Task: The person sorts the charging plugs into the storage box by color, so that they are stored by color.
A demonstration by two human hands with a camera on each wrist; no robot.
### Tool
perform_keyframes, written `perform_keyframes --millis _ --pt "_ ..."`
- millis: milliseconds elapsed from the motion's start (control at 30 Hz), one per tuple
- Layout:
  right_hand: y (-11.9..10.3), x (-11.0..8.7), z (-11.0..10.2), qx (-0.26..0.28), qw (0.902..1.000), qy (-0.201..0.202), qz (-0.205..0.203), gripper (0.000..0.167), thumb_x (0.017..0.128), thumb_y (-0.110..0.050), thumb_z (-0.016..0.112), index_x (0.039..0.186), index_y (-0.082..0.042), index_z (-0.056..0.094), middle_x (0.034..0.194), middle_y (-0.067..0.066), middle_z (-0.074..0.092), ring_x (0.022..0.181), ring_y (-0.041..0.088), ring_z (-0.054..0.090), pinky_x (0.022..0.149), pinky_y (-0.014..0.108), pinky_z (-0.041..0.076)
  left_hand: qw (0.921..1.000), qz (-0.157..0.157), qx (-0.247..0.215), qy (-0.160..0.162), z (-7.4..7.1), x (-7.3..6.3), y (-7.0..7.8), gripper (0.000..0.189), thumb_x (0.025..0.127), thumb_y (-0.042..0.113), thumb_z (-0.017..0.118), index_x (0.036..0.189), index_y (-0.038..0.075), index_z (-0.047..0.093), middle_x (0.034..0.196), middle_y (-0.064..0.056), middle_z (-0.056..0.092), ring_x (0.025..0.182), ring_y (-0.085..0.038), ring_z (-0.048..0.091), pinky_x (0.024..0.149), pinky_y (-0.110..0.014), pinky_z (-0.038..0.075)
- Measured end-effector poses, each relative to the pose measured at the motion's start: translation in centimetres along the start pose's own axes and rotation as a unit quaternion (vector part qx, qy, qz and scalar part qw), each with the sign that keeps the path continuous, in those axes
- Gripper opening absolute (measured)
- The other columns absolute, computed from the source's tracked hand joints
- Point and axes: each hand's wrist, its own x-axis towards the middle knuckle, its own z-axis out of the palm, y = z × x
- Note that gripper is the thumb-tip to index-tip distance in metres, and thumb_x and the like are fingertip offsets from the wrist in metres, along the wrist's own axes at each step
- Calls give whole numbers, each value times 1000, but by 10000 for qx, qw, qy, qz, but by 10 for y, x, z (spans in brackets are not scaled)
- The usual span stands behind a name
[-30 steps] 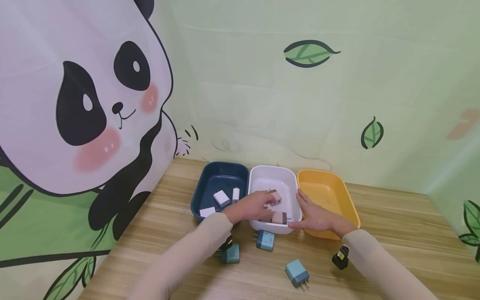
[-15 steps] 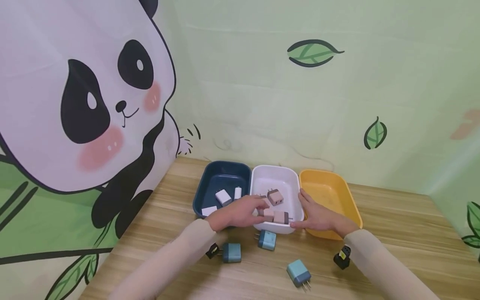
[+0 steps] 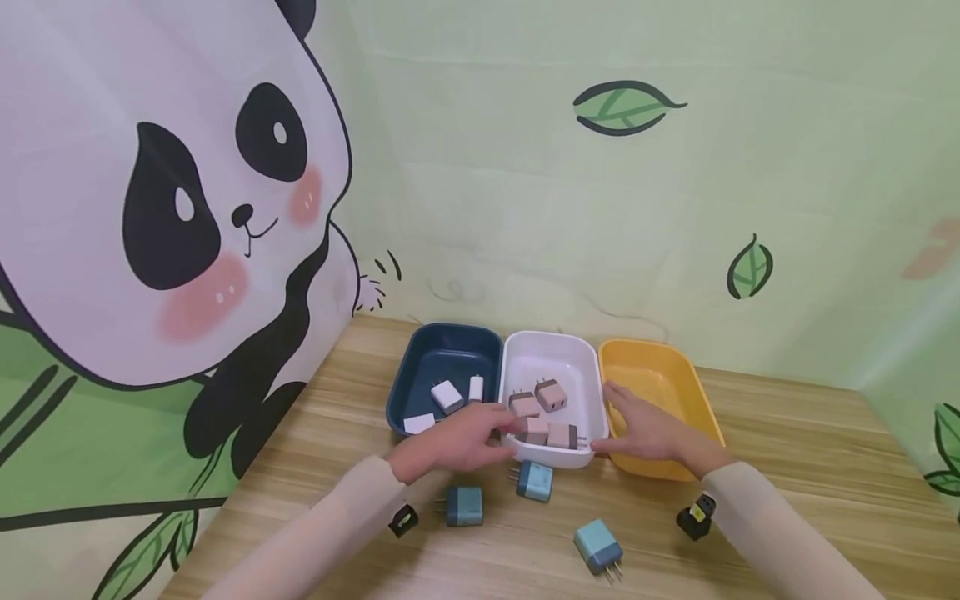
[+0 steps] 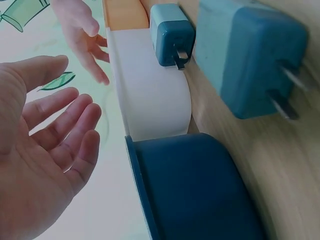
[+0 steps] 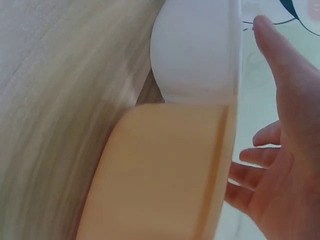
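My left hand hovers over the near edges of the navy tray and the white tray; in the left wrist view its fingers are loosely bent with nothing in them. Several pink-and-brown plug chargers lie in the white tray. My right hand is spread beside the seam between the white tray and the yellow tray, holding nothing. White chargers lie in the navy tray, partly behind my left hand. Three blue chargers, among them a two-tone one, lie on the table in front.
The three trays stand side by side on a wooden table, close to a green printed backdrop. Another blue charger lies against the white tray's front, and one more sits by my left forearm. Black wrist cameras hang below the sleeves.
My left hand has drawn back left out of the white tray, uncovering pink chargers there. My right hand has shifted slightly right, off the white tray's rim.
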Motion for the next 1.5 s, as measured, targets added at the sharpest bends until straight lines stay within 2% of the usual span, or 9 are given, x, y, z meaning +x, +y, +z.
perform_keyframes --millis 100,267,600,833,1000,1100,1167,1300,1500 --pt "5 -9 -5 -110 9995 308 -44 89 82 -49 68 142 6 33 144 27 34 130 44 33 103 57 30 9999 26 153 -56 1 -6 1 31 90 25 64 119 13 64 107 2 62 88 -13 54 75 -21 46" --pt "15 -26 -12 -296 9959 845 -107 72 87 -43 65 134 7 45 136 26 44 125 43 40 100 56 34 9996 164 178 -174 1 -16 2 33 90 26 64 119 13 64 116 2 61 102 -13 55 90 -26 45" --pt "44 -57 -17 -141 9904 1362 169 82 83 -41 70 134 14 38 141 33 28 126 52 28 97 64 29 9976 473 120 -486 6 -32 -3 33 85 23 70 116 12 64 111 -1 62 97 -17 58 83 -25 46" --pt "61 -74 -16 178 9901 1205 694 98 79 -42 73 140 16 24 145 39 11 128 57 16 98 69 21 9947 395 249 -914 11 -39 -11 50 80 30 76 125 12 60 113 0 59 101 -14 57 86 -25 46" --pt "70 -82 -15 458 9906 979 833 103 81 -42 72 143 15 13 146 40 6 130 58 12 99 69 18 9917 214 237 -1244 14 -43 -16 57 79 36 76 128 13 58 115 4 57 100 -8 54 87 -25 45" --pt "75 -85 -12 616 9907 927 784 104 82 -41 71 144 14 8 146 40 6 131 57 12 100 68 17 9905 172 341 -1324 15 -44 -16 59 77 36 77 128 15 58 115 5 57 97 -6 53 85 -23 45" --pt "79 -86 -8 702 9905 987 649 102 83 -41 71 144 13 10 145 38 14 129 52 22 100 65 22 9901 186 408 -1333 15 -45 -16 60 75 34 79 127 15 58 114 5 57 95 -6 52 83 -22 45" --pt "86 -87 -2 841 9894 1095 444 99 84 -37 70 143 14 10 142 39 21 126 50 29 98 64 26 9889 230 560 -1358 17 -46 -15 63 72 32 81 128 14 57 112 5 57 92 -5 51 81 -21 44" --pt "89 -90 1 1080 9877 1005 526 100 87 -33 67 142 18 1 143 43 10 129 56 18 100 67 20 9879 124 625 -1411 21 -46 -18 64 72 33 82 127 15 57 112 6 57 92 -4 50 82 -21 44"
